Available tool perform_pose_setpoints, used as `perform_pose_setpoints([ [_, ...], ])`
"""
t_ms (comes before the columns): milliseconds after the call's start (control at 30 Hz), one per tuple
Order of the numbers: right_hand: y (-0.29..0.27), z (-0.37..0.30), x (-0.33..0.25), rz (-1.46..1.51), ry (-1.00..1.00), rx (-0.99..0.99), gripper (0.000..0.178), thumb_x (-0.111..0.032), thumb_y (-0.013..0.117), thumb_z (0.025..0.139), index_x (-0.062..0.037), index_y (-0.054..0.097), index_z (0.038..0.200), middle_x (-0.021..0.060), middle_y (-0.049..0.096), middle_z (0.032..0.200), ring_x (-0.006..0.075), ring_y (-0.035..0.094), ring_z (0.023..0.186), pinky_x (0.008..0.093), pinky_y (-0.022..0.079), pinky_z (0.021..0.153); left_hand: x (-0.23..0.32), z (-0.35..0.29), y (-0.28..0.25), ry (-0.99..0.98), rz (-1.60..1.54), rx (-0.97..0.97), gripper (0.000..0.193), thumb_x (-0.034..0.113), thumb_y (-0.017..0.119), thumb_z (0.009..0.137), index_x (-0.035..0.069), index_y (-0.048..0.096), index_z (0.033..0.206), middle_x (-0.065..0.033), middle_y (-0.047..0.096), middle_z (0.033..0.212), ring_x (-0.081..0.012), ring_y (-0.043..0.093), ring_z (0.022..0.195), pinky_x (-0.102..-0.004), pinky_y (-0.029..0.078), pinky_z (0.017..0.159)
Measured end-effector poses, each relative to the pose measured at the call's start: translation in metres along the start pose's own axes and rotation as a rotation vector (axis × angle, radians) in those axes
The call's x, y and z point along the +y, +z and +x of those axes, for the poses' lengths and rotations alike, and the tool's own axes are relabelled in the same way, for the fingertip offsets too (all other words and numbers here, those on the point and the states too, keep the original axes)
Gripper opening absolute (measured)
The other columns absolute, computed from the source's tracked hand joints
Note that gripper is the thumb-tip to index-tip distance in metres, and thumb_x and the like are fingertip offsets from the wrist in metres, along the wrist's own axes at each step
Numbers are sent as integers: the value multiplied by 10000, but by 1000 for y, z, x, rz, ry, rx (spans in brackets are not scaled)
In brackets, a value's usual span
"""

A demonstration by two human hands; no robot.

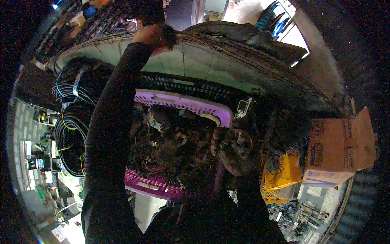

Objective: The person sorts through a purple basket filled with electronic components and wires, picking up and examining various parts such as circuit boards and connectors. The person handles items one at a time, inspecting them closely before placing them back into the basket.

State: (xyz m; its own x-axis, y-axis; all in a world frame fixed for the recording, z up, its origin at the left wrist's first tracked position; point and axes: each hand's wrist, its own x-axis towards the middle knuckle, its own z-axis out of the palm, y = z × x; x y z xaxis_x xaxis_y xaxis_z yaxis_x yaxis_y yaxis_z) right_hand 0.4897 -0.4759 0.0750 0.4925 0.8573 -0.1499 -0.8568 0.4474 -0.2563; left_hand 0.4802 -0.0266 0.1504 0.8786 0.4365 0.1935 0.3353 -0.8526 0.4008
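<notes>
Stretched far forward, my left hand (153,39) is closed at the top edge of a pale panel, where cables run. A dark shape (150,12) rises just beyond it; what the fingers grip is too dark to make out. My right hand (235,148), dim and brownish, is at the right side of a purple plastic basket (183,99). Its fingers look curled, and anything inside them is hidden in shadow. Dark, grimy parts and tangled wires (174,142) fill the basket, with a few paler pieces among them.
Coiled black cables (71,138) hang to the left of my arm. On the right stand an open cardboard box (333,150) and a yellow crate (284,175) with wires. Loose cables (252,53) lie along the panel top. Metal parts (302,219) sit at the lower right.
</notes>
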Motion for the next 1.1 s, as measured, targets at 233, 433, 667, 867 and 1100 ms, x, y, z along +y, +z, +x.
perform_pose_setpoints([
  [233,12,40,-26,-38,-89,-69,268,-211,693,972,-101,651,1213,173,676,1203,355,662,1156,528,516,1050,0,8,-3,157,271,-47,332,338,724,763,120,733,1012,-153,746,970,-403,724,895,-508,597,795],
  [433,23,54,-58,-69,-159,-137,266,-215,691,973,-103,655,1212,174,677,1201,352,663,1153,523,519,1045,-28,22,11,208,313,49,357,342,758,730,136,719,1019,-170,736,963,-413,718,874,-521,586,772],
  [667,9,38,-55,-41,-186,-132,265,-220,689,973,-106,658,1210,176,677,1200,348,663,1148,516,521,1038,-22,16,9,64,212,32,402,357,760,733,110,696,1044,-168,747,996,-411,723,895,-518,589,797],
  [867,10,30,-48,-214,-265,-176,312,-223,703,956,-114,648,1243,169,670,1220,325,648,1123,477,528,970,-14,18,2,138,405,12,465,362,774,701,122,704,1092,-171,750,994,-421,724,894,-510,596,795],
  [1100,9,5,-50,-231,-149,-126,432,-155,768,895,-107,619,1298,160,657,1220,337,627,1146,478,534,971,-46,24,15,217,231,42,443,371,747,745,118,694,1106,-168,732,1062,-400,719,914,-500,589,811],
])
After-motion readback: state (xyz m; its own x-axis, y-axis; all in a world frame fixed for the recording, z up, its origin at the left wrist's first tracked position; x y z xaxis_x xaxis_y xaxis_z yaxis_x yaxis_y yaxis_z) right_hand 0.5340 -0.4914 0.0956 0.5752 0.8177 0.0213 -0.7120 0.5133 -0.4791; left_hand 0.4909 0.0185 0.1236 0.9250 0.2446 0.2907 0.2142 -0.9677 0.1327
